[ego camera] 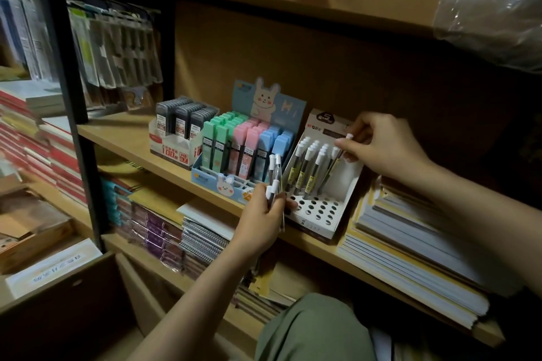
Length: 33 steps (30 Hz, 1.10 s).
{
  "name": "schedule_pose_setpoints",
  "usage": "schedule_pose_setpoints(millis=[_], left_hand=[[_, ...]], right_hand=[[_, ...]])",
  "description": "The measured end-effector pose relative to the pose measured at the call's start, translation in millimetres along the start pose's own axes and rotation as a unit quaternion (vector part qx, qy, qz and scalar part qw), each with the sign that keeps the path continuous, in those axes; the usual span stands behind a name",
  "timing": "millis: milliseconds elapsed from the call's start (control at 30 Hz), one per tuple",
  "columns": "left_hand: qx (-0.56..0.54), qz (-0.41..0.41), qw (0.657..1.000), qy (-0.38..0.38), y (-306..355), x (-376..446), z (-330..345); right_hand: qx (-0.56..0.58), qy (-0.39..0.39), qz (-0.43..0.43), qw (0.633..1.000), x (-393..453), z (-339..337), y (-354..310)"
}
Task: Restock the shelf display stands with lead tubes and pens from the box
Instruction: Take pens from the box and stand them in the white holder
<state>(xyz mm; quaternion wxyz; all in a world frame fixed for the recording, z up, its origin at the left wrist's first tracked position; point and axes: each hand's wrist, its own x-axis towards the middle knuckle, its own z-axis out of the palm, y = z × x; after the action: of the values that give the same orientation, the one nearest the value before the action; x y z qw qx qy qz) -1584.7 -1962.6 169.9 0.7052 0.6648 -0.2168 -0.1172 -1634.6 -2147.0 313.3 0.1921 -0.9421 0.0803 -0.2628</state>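
— Fingertips [341, 144] of the right hand [381, 149] are pinched on one lead tube [333, 165] near its white cap, holding it tilted over the back right of the white perforated stand [319, 208]. See it?

— Yes. And the left hand [264, 214]?

— Curled round a small bundle of spare tubes [274, 182], caps up, just left of the stand's front corner and touching its edge or nearly so.

— Where do things sit around that stand?

— Tubes already seated [306, 167] fill its rear rows; the front rows of holes are bare. Left of the stand is the rabbit-printed tray [223, 182] of pastel lead cases, and further left a box of dark cases [181, 123]. Right of the stand lies a stack of paper pads [410, 243]. The supply box, I think, is the dark carton [58, 302] well below and left, though I can't see inside.

— How should the tube go in?

— My view: bring it upright first, aim the lower tip at the next free hole beside the seated ones, then lower it straight. Going in slanted risks knocking the neighbours. Keeping the pinch high by the cap leaves room between the caps.

— And the bundle?

— Hold it close, so the next tube is a short reach.
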Motion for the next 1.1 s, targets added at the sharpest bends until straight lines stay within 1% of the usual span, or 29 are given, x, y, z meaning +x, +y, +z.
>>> schedule_pose_setpoints(millis=[200, 400, 567, 667, 767, 900, 933, 1000, 1100], left_hand=[[-0.014, -0.006, 1.0, 0.002, -0.8, 0.3, 0.6], [0.001, -0.01, 1.0, 0.009, -2.2, 0.6, 1.4], [0.019, -0.011, 1.0, 0.009, -1.2, 0.1, 1.6], [0.02, -0.011, 1.0, 0.006, 1.1, -2.0, 1.5], [0.001, -0.021, 1.0, -0.012, 3.9, -6.0, 0.3], [-0.064, -0.031, 0.997, -0.042, 6.1, -15.5, -8.8], [-0.077, -0.029, 0.995, -0.049, 6.2, -17.7, -11.3], [-0.096, -0.016, 0.993, -0.065, 7.4, -22.2, -14.3], [-0.096, 0.008, 0.991, -0.096, 11.3, -29.7, -14.9]], right_hand=[[-0.017, 0.01, -0.019, 1.0, -0.9, 3.1, -2.3], [-0.031, 0.013, -0.024, 0.999, -1.1, 4.3, -0.8], [-0.024, -0.014, -0.016, 0.999, -3.3, 3.9, -5.1], [-0.053, -0.023, -0.008, 0.998, -1.9, 4.9, -10.3], [-0.11, -0.04, -0.011, 0.993, -5.2, 14.7, -11.4], [-0.125, 0.007, -0.042, 0.991, -12.0, 17.7, -3.2], [-0.126, 0.009, -0.05, 0.991, -12.9, 16.9, -1.7], [-0.135, -0.009, -0.06, 0.989, -13.2, 17.5, -0.8], [-0.165, -0.031, -0.047, 0.985, -14.4, 15.6, -4.8]])
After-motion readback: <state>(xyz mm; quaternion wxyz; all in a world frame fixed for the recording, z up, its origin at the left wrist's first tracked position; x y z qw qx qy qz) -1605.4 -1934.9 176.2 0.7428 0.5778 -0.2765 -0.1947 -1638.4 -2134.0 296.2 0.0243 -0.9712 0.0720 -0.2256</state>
